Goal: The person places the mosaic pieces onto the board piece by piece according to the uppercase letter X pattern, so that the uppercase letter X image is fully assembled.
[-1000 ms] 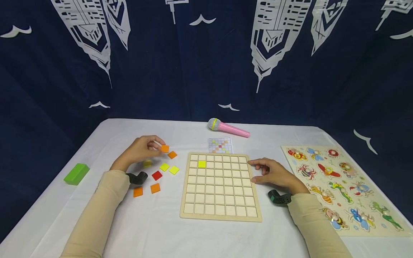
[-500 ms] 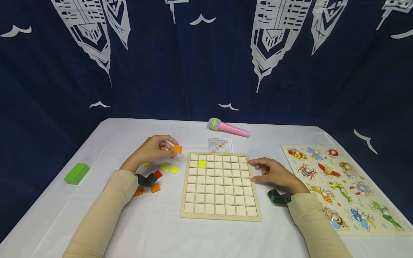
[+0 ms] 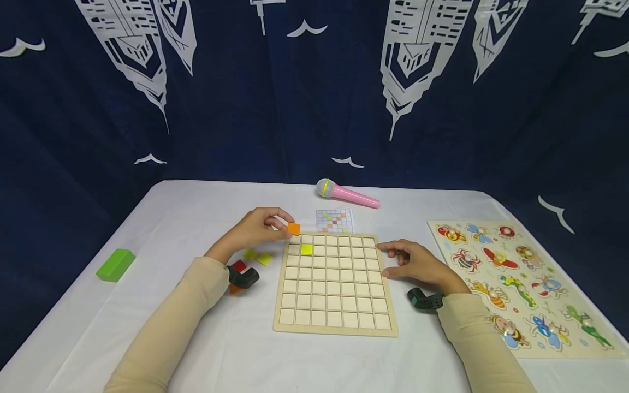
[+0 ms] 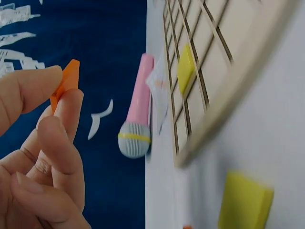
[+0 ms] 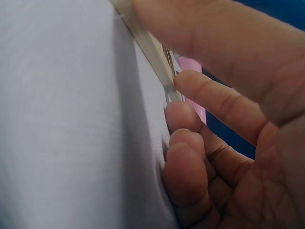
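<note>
My left hand [image 3: 257, 226] pinches an orange square tile [image 3: 294, 228] between thumb and forefinger, over the far left corner of a wooden grid board [image 3: 335, 285]. In the left wrist view the orange tile [image 4: 71, 75] shows nearly edge-on, raised, with the other fingers curled below it. One yellow tile [image 3: 307, 249] lies in a cell near the board's far left. My right hand [image 3: 417, 262] rests at the board's right side, thumb and forefinger at the edge. The right wrist view shows its relaxed fingertips [image 5: 183, 174] low by the cloth and the board's edge [image 5: 150, 45].
Loose yellow [image 3: 264, 258], red [image 3: 238, 266] and orange [image 3: 236, 290] tiles lie left of the board, partly hidden by my left arm. Behind it are a coloured grid card [image 3: 334, 221] and a pink microphone [image 3: 355, 196]. A green block [image 3: 116, 265] sits far left, an insect puzzle [image 3: 513, 311] right.
My left hand has carried the orange tile rightward from the loose tiles to the board's far left corner. My right hand has stayed at the board's right edge.
</note>
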`<state>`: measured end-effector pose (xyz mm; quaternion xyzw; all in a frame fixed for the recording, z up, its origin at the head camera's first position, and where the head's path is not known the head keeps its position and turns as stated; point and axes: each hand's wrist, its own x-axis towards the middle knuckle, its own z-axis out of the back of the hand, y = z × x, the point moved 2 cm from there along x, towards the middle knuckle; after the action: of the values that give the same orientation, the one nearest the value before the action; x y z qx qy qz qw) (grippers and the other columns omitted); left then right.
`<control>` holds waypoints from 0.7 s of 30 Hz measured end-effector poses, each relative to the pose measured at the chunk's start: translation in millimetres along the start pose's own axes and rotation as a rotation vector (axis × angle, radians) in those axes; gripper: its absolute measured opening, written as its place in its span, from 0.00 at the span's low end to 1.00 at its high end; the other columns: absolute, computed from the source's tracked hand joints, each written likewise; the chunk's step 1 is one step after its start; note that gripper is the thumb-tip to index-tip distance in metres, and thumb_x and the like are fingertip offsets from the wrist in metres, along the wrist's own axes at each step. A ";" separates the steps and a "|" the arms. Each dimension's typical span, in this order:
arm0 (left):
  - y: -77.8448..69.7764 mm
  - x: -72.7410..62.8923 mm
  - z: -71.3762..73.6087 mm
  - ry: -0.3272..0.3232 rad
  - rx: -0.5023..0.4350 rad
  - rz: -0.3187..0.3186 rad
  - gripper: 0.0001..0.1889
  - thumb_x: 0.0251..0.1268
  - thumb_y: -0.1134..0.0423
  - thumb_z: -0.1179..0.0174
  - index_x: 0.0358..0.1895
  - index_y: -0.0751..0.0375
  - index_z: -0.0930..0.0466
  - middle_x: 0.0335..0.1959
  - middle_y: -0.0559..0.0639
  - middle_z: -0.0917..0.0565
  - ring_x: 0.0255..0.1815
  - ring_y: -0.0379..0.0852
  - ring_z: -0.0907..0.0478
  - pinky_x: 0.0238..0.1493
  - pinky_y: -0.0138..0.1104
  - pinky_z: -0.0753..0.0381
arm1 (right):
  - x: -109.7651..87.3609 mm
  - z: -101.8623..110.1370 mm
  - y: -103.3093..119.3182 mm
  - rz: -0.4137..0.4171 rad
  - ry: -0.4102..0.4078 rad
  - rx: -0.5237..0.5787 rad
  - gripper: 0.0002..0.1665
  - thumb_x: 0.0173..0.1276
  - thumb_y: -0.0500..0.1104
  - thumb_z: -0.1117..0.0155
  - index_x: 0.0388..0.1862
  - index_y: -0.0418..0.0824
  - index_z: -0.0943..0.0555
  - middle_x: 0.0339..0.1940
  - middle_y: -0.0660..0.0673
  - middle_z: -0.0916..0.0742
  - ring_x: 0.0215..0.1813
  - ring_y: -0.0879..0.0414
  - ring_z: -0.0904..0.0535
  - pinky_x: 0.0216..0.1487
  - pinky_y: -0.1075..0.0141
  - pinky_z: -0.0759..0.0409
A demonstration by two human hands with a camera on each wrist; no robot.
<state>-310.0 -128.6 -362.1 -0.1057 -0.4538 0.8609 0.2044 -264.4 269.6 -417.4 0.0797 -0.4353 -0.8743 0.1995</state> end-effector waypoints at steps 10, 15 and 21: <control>-11.9 11.0 -24.8 0.027 -0.173 0.033 0.20 0.67 0.65 0.25 0.61 0.62 0.15 0.39 0.49 0.08 0.34 0.50 0.20 0.42 0.36 0.22 | -0.1 0.5 -1.5 0.007 -0.001 -0.002 0.38 0.62 0.36 0.17 0.69 0.26 0.20 0.46 0.42 0.20 0.39 0.56 0.30 0.41 0.68 0.28; -16.6 17.5 -39.3 0.041 -0.209 0.042 0.20 0.68 0.65 0.26 0.61 0.63 0.15 0.38 0.49 0.08 0.35 0.48 0.20 0.41 0.35 0.21 | -1.0 0.4 -0.7 -0.006 -0.002 0.003 0.38 0.63 0.37 0.17 0.70 0.27 0.21 0.47 0.42 0.20 0.39 0.56 0.30 0.42 0.67 0.28; -24.0 24.7 -56.4 0.060 -0.222 0.044 0.19 0.69 0.64 0.27 0.61 0.63 0.15 0.36 0.52 0.09 0.33 0.43 0.23 0.39 0.32 0.24 | -0.6 0.5 -0.4 -0.001 -0.002 0.011 0.38 0.63 0.36 0.17 0.70 0.27 0.21 0.47 0.42 0.20 0.39 0.56 0.30 0.41 0.67 0.28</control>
<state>-305.2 -63.8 -374.1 -0.1631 -0.5378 0.8060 0.1859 -264.1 270.5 -417.4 0.0801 -0.4402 -0.8721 0.1983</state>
